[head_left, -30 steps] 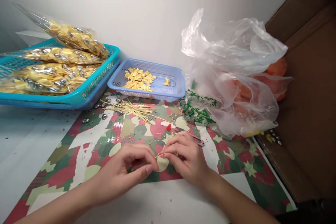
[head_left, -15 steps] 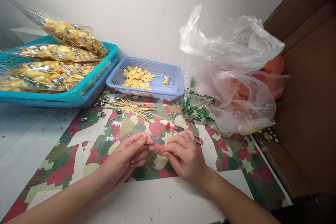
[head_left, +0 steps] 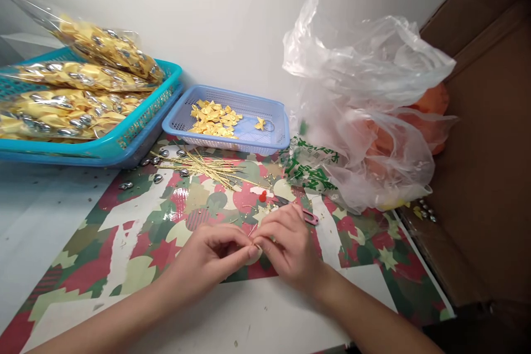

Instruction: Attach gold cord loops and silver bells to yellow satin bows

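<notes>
My left hand (head_left: pixel 218 249) and my right hand (head_left: pixel 288 243) meet above the patterned table cover, fingertips touching. Both pinch a thin gold cord (head_left: pixel 251 229), of which only a short piece shows between the fingers. The rest is hidden by the fingers. Just beyond my right hand lies a pair of snips with a pink handle (head_left: pixel 311 217), partly covered by that hand. A small red piece (head_left: pixel 263 196) stands behind my fingertips. Farther back is a loose pile of gold cords (head_left: pixel 211 166), with several silver beads (head_left: pixel 157 178) at its left.
A blue basket (head_left: pixel 226 144) holds yellow ribbon bows (head_left: pixel 213 119). At the left, a turquoise basket (head_left: pixel 136 127) carries clear bags of bows and silver beads (head_left: pixel 83 105). A crumpled plastic bag (head_left: pixel 365 72) stands at the right, near a cardboard wall (head_left: pixel 489 177).
My left hand has moved right and turned, closing its thumb and finger against my right fingertips. The cord, which stretched out below my right hand, is now mostly hidden. The view has shifted slightly.
</notes>
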Motion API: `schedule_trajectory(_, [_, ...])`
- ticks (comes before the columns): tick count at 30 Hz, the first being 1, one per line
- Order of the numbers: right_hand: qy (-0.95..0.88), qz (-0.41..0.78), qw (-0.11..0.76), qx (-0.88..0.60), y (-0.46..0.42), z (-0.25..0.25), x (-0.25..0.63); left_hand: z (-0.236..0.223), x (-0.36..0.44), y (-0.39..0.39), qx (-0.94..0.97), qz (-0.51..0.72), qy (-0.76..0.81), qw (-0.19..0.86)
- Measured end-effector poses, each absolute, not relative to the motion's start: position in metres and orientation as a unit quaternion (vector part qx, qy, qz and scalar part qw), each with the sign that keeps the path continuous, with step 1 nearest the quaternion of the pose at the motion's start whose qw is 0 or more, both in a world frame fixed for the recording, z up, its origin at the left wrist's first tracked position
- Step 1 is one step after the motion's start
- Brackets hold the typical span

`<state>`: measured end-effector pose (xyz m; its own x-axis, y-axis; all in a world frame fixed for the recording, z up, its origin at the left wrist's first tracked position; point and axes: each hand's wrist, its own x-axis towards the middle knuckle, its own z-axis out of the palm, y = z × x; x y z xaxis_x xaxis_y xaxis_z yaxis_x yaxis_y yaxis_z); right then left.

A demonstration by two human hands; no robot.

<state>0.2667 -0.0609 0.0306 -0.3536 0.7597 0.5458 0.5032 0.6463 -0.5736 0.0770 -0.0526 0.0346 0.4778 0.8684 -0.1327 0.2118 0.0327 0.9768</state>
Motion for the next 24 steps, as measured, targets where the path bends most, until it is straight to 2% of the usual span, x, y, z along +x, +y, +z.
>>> schedule_trajectory(4, [-0.784, 0.326, 0.364, -0.383, -0.059, 0.033, 0.271, 0.042, 0.076, -0.052, 0.584, 0.335, 0.406, 0.617])
schedule_trajectory(9, [-0.769, 0.391, 0.342, -0.371, -0.059, 0.033, 0.271, 0.041, 0.073, -0.053, 0.607, 0.338, 0.399, 0.598])
schedule_trajectory(17, [-0.765, 0.394, 0.336, -0.383, -0.062, 0.033, 0.269, 0.037, 0.071, -0.055, 0.664, 0.323, 0.402, 0.542])
schedule_trajectory(24, [-0.780, 0.330, 0.341, -0.407, -0.070, 0.035, 0.266, 0.030, 0.071, -0.064, 0.698, 0.397, 0.436, 0.405])
